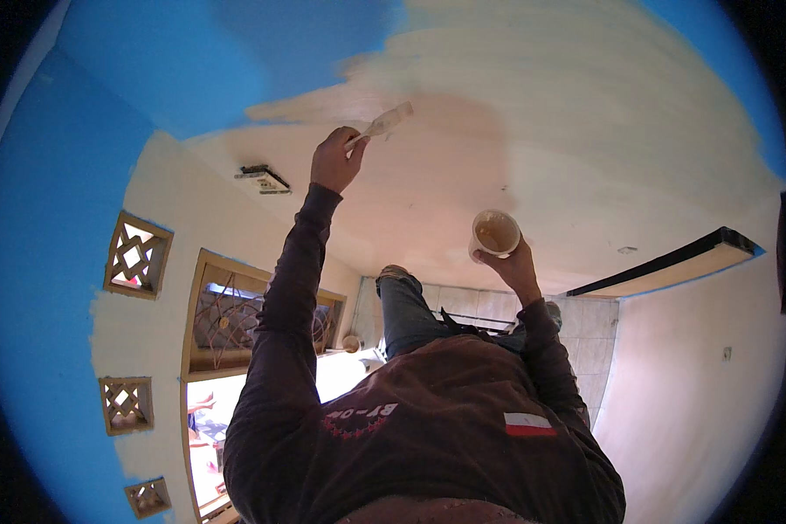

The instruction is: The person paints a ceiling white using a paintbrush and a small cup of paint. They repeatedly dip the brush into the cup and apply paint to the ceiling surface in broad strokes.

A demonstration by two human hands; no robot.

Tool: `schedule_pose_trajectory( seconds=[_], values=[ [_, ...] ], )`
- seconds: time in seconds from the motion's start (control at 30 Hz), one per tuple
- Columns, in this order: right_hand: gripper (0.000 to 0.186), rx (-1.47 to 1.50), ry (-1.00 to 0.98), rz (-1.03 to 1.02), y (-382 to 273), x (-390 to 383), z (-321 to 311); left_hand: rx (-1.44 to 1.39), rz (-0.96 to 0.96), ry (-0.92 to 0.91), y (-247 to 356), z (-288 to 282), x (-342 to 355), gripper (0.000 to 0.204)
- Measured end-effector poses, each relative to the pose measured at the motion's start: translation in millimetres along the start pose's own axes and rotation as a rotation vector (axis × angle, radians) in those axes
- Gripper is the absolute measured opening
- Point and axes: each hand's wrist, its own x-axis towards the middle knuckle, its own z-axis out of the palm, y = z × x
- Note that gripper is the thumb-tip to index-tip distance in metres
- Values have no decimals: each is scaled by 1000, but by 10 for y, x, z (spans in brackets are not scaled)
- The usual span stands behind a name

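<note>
My left hand [334,162] is raised and closed round the handle of a flat paintbrush [389,120], whose bristles point up and right. The brush is in front of the painted wall [428,166]; I cannot tell whether its bristles touch it. Lower and to the right, my right hand [517,269] grips a round, pale tub [475,234], tilted so that its open mouth shows. Light beige paint [499,232] lies inside. Cream paint covers much of the wall, with bright blue [175,65] along its upper left and upper right.
A dark-edged shelf [672,264] juts from the wall at right. An electrical box [264,179] is on the wall left of my arm. Lattice vent blocks [139,254] and a wood-framed opening [199,306] line the left side. Pale tiles [576,349] show below.
</note>
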Motion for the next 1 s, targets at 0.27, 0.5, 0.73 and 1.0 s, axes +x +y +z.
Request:
schedule_pose_trajectory(
  seconds=[0.27, 0.5, 0.73, 1.0],
  values=[
    [78, 26, 34, -26, 7, 39, -81, 92, 31, 72, -342, 84, 184, 21],
    [78, 24, 18, -20, 37, 36, -4, 244, -110, 87, -1022, -406, 39, 22],
    [78, -2, 2, 22, 45, 23, 25, 380, -273, 74, -1909, -947, -192, 22],
    [77, -35, 2, 60, 43, 23, 36, 543, -353, 106, -2385, -1291, -231, 22]
  ],
)
